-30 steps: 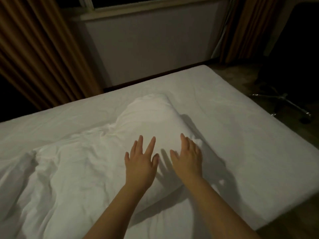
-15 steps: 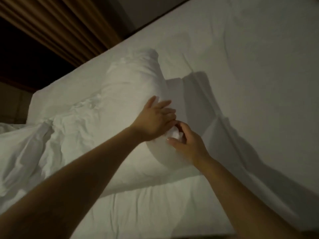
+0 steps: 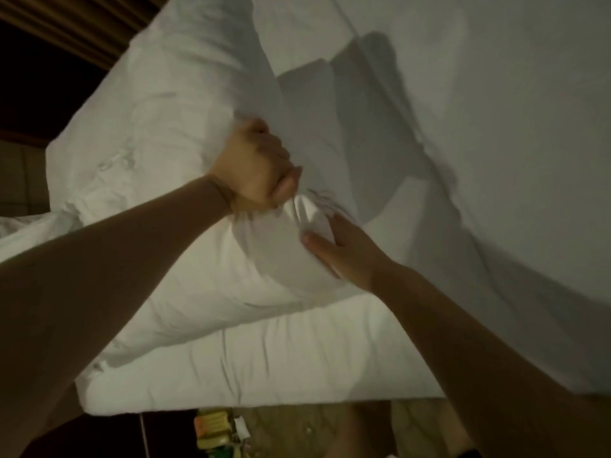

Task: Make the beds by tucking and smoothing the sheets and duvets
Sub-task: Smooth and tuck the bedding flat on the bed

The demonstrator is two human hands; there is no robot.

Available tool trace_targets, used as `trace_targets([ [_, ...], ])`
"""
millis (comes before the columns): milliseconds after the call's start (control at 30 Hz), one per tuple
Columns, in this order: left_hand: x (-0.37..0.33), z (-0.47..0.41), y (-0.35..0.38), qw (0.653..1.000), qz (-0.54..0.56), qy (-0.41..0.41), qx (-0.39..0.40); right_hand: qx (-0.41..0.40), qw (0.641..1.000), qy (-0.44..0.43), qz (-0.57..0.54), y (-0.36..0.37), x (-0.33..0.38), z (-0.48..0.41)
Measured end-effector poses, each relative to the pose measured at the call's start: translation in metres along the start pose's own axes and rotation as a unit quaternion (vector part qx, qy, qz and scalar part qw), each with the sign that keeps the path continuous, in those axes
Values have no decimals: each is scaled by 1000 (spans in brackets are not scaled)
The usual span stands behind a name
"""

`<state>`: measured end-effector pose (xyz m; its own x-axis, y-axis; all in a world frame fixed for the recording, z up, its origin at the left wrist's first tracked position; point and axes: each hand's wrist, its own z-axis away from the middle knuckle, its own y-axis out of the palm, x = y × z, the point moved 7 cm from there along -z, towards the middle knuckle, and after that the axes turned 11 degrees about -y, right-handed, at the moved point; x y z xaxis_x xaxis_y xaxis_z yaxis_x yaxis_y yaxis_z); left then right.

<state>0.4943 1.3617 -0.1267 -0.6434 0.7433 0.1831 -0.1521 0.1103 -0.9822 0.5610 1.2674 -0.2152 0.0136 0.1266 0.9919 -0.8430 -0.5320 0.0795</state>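
White flat sheet (image 3: pixel 496 94) covering a thick rectangular mattress (image 3: pixel 264 375) spreads beyond and to the right of both hands, mostly smooth with shallow creases. A white, puffy, rumpled duvet (image 3: pixel 185 104) lies on it, heaped to the left of the hands, its rounded corner directly under them. Brown pleated curtains (image 3: pixel 66 21) hang far beyond the left hand (image 3: pixel 256 166), which is clenched round a gathered bunch of duvet fabric at that corner. Just below and to its right, the right hand (image 3: pixel 344 249) lies flat, straight fingers pressing the bulging corner, grasping nothing. Small yellow-green packets (image 3: pixel 213 424) sit on the floor, nearer the person than either hand.
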Motion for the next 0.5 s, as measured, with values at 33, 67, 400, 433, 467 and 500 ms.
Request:
trace_targets([
  [33,0,-1,3,1000,-14,2,6,29,999,11,28,12,-7,12],
  [67,-2,-1,10,1000,-21,13,10,49,997,16,61,24,-14,28],
  [400,-21,8,31,998,-17,60,7,-12,995,23,92,24,-58,63],
  [433,-19,13,34,996,-17,76,33,-17,994,25,106,30,-61,69],
  [467,-13,17,41,997,-21,64,50,-42,990,32,131,36,-61,77],
  [500,-5,19,47,997,-17,34,65,-78,985,34,152,37,-59,82],
])
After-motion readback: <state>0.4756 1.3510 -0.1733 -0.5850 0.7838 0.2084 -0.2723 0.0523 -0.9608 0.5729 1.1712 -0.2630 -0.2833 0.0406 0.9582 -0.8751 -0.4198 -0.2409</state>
